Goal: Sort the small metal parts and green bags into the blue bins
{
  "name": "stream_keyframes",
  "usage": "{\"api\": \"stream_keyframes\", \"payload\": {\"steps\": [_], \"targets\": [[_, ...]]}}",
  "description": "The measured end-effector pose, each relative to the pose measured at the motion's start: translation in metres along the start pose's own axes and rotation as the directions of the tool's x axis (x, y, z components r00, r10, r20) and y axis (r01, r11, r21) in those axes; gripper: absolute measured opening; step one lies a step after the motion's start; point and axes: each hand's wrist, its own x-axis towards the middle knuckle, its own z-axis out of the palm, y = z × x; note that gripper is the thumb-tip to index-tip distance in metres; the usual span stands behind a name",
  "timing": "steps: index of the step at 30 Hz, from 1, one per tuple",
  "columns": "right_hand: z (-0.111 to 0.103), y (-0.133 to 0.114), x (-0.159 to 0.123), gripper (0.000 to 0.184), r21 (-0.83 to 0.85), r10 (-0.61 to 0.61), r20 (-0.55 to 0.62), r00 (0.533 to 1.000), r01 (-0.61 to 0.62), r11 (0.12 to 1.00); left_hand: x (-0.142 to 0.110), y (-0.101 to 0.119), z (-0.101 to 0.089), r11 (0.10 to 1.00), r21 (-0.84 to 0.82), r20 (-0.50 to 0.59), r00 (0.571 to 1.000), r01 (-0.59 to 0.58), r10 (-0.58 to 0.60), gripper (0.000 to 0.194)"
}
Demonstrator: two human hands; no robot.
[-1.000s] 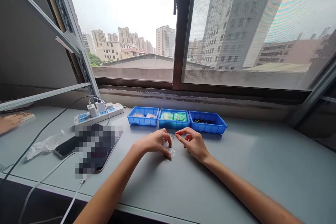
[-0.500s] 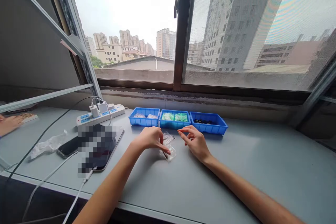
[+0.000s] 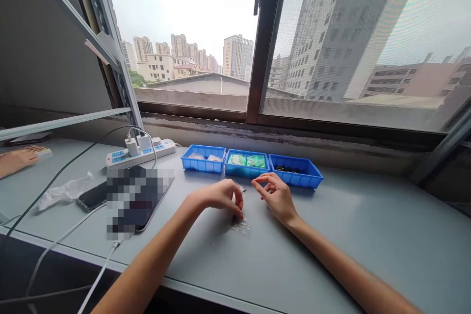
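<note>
My left hand (image 3: 224, 196) is closed in a pinch, fingertips pointing down at a small clear plastic bag (image 3: 241, 227) on the grey table. What lies between those fingertips is hidden. Just behind this hand, part of another small clear bag (image 3: 241, 187) shows. To the right, my right hand (image 3: 275, 198) hovers over the table with thumb and forefinger brought together; anything in that pinch is too small to make out. Beyond the hands stand a blue bin of green-and-white packets (image 3: 246, 169) and a blue bin of small black parts (image 3: 296, 171).
A third blue bin (image 3: 203, 157) holds pale packets. On the left are a power strip (image 3: 142, 153), a tablet (image 3: 147, 206), a phone (image 3: 91, 195), crumpled plastic (image 3: 64, 194) and cables. Another person's hand (image 3: 18, 161) rests at the far left. A window frame (image 3: 257, 78) rises behind.
My left hand has shifted slightly right over the small bag, and a dark sliver at its fingertips no longer shows clearly. My right hand stays nearly in place. The camera view has tilted a little.
</note>
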Motion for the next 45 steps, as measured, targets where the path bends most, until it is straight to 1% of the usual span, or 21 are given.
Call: {"api": "stream_keyframes", "payload": {"steps": [2,4,6,8,11,13,15,19,21,24,26,29,32,34,35,37,39,41,42,43,45], "targets": [[-0.001,-0.001,0.0,0.047,0.018,0.028,0.008,1.0,-0.029,0.999,-0.001,0.002,-0.002,0.999,-0.04,0.01,1.0,-0.02,0.02,0.019],[-0.002,-0.004,0.0,0.048,0.038,0.069,0.033,0.997,-0.07,0.997,-0.002,0.003,-0.005,0.994,-0.087,-0.034,0.998,-0.06,0.058,0.02],[-0.003,-0.007,0.0,0.049,0.065,0.116,0.063,0.991,-0.12,0.991,-0.002,0.003,-0.006,0.986,-0.138,-0.147,0.987,-0.091,0.071,0.024],[-0.004,-0.01,-0.001,0.05,0.092,0.155,0.081,0.985,-0.162,0.982,0.0,0.002,-0.006,0.978,-0.177,-0.261,0.963,-0.107,0.058,0.027],[-0.004,-0.012,-0.003,0.049,0.118,0.173,0.134,0.976,-0.189,0.975,0.003,0.0,-0.004,0.966,-0.213,-0.354,0.933,-0.145,0.062,0.029],[-0.004,-0.013,-0.004,0.05,0.115,0.162,0.181,0.97,-0.184,0.976,0.006,0.0,-0.001,0.958,-0.227,-0.396,0.915,-0.175,0.073,0.03],[-0.003,-0.012,-0.003,0.048,0.104,0.14,0.195,0.971,-0.162,0.981,0.009,0.0,0.003,0.955,-0.23,-0.439,0.896,-0.187,0.069,0.032],[-0.002,-0.01,-0.002,0.036,0.096,0.085,0.121,0.989,-0.097,0.991,0.014,-0.002,0.006,0.951,-0.238,-0.499,0.865,-0.195,0.053,0.034],[-0.003,-0.011,-0.002,0.033,0.083,0.042,0.087,0.995,-0.049,0.995,0.016,-0.005,0.007,0.948,-0.238,-0.499,0.864,-0.211,0.067,0.033],[-0.003,-0.014,-0.005,0.029,0.047,-0.054,0.054,0.997,0.052,0.998,0.018,-0.007,0.01,0.966,-0.136,-0.514,0.849,-0.222,0.123,0.02],[-0.003,-0.015,-0.007,0.025,0.018,-0.095,0.043,0.995,0.095,0.995,0.02,-0.007,0.012,0.974,-0.027,-0.555,0.813,-0.225,0.173,0.01],[-0.003,-0.014,-0.007,0.021,0.019,-0.073,0.065,0.995,0.072,0.997,0.021,-0.006,0.015,0.967,0.085,-0.581,0.776,-0.24,0.243,0.013],[-0.003,-0.011,-0.006,0.023,0.057,-0.062,0.1,0.993,0.057,0.997,0.021,-0.006,0.016,0.965,0.142,-0.578,0.772,-0.221,0.263,0.013],[-0.003,-0.009,-0.005,0.023,0.077,-0.098,0.097,0.99,0.091,0.993,0.019,-0.005,0.015,0.968,0.18,-0.581,0.776,-0.172,0.246,0.004],[-0.003,-0.008,-0.005,0.024,0.083,-0.116,0.09,0.989,0.108,0.991,0.018,-0.004,0.015,0.968,0.208,-0.58,0.779,-0.14,0.237,0.003],[-0.003,-0.008,-0.005,0.025,0.085,-0.134,0.074,0.988,0.127,0.988,0.015,-0.004,0.014,0.954,0.288,-0.575,0.783,-0.079,0.238,0.011],[-0.003,-0.008,-0.006,0.024,0.077,-0.149,0.057,0.987,0.144,0.987,0.012,-0.004,0.014,0.918,0.395,-0.57,0.772,-0.041,0.28,0.011],[-0.003,-0.008,-0.006,0.023,0.064,-0.175,0.023,0.984,0.174,0.983,0.01,-0.005,0.014,0.862,0.506,-0.564,0.74,-0.039,0.365,0.008],[-0.003,-0.008,-0.005,0.022,0.051,-0.192,-0.004,0.981,0.191,0.98,0.01,-0.005,0.014,0.829,0.557,-0.563,0.711,-0.049,0.421,0.008],[-0.004,-0.008,-0.005,0.022,0.034,-0.209,-0.035,0.977,0.21,0.977,0.01,-0.006,0.015,0.795,0.603,-0.566,0.669,-0.063,0.482,0.01],[-0.006,-0.009,-0.003,0.022,-0.01,-0.248,-0.096,0.964,0.249,0.969,0.011,-0.005,0.017,0.732,0.676,-0.575,0.556,-0.089,0.599,0.016]]}}
